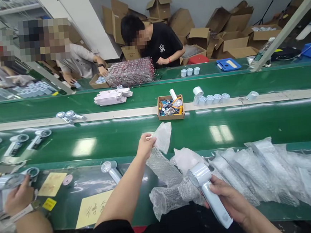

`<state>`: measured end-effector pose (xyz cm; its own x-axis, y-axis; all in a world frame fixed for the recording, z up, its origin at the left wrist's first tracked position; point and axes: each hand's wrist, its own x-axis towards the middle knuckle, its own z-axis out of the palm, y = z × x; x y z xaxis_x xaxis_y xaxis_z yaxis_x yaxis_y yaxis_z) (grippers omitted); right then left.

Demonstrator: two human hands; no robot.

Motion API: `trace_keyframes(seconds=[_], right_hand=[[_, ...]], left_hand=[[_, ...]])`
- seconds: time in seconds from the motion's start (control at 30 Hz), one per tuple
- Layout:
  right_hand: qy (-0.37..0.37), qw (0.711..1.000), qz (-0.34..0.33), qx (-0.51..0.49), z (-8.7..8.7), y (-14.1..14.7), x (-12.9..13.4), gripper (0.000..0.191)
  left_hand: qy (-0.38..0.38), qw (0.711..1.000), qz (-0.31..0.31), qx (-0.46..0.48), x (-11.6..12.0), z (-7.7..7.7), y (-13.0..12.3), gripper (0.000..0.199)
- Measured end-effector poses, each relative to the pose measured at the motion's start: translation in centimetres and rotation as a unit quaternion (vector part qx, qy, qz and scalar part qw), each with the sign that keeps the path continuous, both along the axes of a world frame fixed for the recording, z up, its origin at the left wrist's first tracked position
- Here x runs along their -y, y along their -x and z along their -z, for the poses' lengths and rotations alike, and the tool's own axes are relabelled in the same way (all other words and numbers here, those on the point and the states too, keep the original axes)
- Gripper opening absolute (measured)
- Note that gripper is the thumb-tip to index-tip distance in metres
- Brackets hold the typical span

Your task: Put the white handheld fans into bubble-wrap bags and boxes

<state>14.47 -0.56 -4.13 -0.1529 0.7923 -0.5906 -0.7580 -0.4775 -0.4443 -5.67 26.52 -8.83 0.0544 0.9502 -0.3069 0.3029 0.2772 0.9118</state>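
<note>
Right hand: Curled about the handle of a pale-blue handheld fan (215, 203), the right hand (229, 197) has its fingers closed around it, thumb on the upper side.
Fan: Held above the near edge of the table (83, 188), round head tilted up and away, handle slanting back toward the person. The low grip looks sound, leaving the wider head clear; a firm but light hold should spare the glossy shell.
Left hand: Thumb and fingers of the left hand (146, 146) pinch together on the edge of a bubble-wrap bag (164, 137), seen against the green belt (189, 135) past the table's far edge. Whether one layer or two is caught cannot be told; a single layer would spread more easily.
Loose wrap: More bubble wrap (168, 198) lies crumpled between the arms, near the table's near edge and close by the fan head. Lifting a sheet clear of it, without a hard tug, would seem best.
Filled bags: A row of filled bags (259, 171) overlaps along the table's right side; the right elbow is best kept off them.
Second fan: Another fan (111, 170) rests unwrapped by the far edge, left of the left forearm.
</note>
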Motion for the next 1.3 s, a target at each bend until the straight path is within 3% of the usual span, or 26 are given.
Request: trace_keyframes(seconds=[0.13, 0.2, 0.3, 0.4, 0.5, 0.57, 0.67, 0.73, 0.77, 0.83, 0.9, 0.97, 1.07, 1.17, 1.3], right_hand=[[-0.083, 0.991, -0.067, -0.081, -0.6, 1.4, -1.7, 0.075], [-0.113, 0.983, -0.093, -0.114, -0.9, 2.4, -2.8, 0.086], [-0.147, 0.978, -0.083, -0.120, -1.3, 3.0, -4.1, 0.067], [-0.141, 0.985, -0.048, -0.086, -1.8, 2.2, -4.4, 0.046], [-0.152, 0.987, -0.039, -0.045, -2.5, 0.8, -3.7, 0.043], [-0.176, 0.981, -0.071, -0.027, -3.0, 0.3, -3.1, 0.045], [-0.210, 0.969, -0.124, -0.027, -3.7, 0.1, -2.0, 0.050], [-0.221, 0.966, -0.132, -0.032, -4.0, -0.1, -1.2, 0.053], [-0.221, 0.966, -0.128, -0.029, -4.0, -0.3, -0.8, 0.054], [-0.214, 0.970, -0.116, -0.008, -4.0, -0.9, -0.1, 0.055], [-0.203, 0.974, -0.099, 0.030, -3.9, -1.7, 0.6, 0.054], [-0.188, 0.975, -0.096, 0.073, -3.9, -2.1, 1.2, 0.050], [-0.158, 0.971, -0.121, 0.136, -4.3, -2.1, 2.0, 0.044], [-0.122, 0.969, -0.133, 0.166, -4.7, -1.6, 2.6, 0.045], [-0.095, 0.980, -0.067, 0.161, -4.8, -1.6, 3.0, 0.042]], left_hand=[[-0.015, 0.991, -0.037, 0.125, 3.7, -3.2, -1.6, 0.037], [0.005, 0.974, -0.024, 0.226, 6.3, -4.7, -2.6, 0.041], [0.056, 0.947, 0.041, 0.315, 9.9, -6.6, -3.3, 0.051], [0.031, 0.954, 0.151, 0.259, 12.4, -7.6, -2.7, 0.036], [-0.091, 0.955, 0.270, 0.079, 13.9, -7.6, -2.0, 0.015], [-0.228, 0.933, 0.275, -0.044, 14.6, -7.5, -2.0, 0.013], [-0.407, 0.861, 0.279, -0.125, 15.1, -7.8, -2.4, 0.015], [-0.425, 0.831, 0.345, -0.103, 15.3, -8.5, -2.6, 0.014], [-0.399, 0.831, 0.380, -0.080, 15.4, -8.9, -2.6, 0.015], [-0.298, 0.858, 0.415, -0.041, 15.4, -9.6, -2.6, 0.016], [-0.188, 0.905, 0.381, -0.008, 15.5, -10.0, -2.8, 0.015], [-0.124, 0.945, 0.301, 0.025, 15.7, -10.3, -3.2, 0.017], [-0.134, 0.970, 0.204, 0.022, 16.3, -10.5, -4.1, 0.020], [-0.238, 0.945, 0.216, -0.062, 16.9, -10.6, -4.6, 0.016], [-0.387, 0.866, 0.278, -0.150, 17.0, -10.0, -4.2, 0.012]])
